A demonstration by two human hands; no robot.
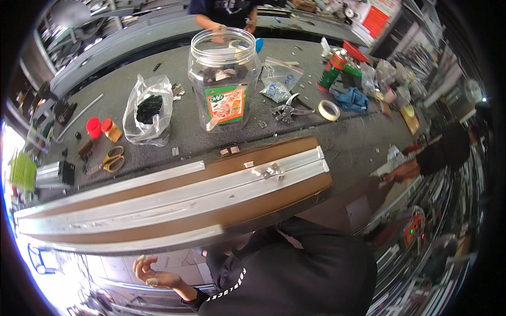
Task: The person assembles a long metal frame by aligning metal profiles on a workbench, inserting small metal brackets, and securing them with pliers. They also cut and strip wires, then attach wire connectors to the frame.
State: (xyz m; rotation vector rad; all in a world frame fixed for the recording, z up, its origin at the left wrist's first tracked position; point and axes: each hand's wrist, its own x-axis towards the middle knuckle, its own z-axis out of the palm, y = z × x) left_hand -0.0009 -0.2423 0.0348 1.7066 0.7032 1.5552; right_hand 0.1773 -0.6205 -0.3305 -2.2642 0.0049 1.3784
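My left hand [151, 274] hangs below the near edge of the workbench, at the lower left, palm up with the fingers curled and apart; it grips nothing that I can make out. A black sleeve leads from it to my black top [295, 274]. My right hand is out of view. Above my hand, long aluminium rails [174, 200] lie on a brown board [284, 152] along the bench's near edge. A small metal bracket [269, 170] sits on the upper rail.
On the grey bench stand a clear plastic jar [224, 79], a plastic bag of dark parts [147, 108], yellow scissors [112, 159], pliers [287, 111], a tape roll [329, 110] and a green spray can [331, 71]. Another person's hand [403, 171] reaches in at the right; a person [221, 13] stands opposite.
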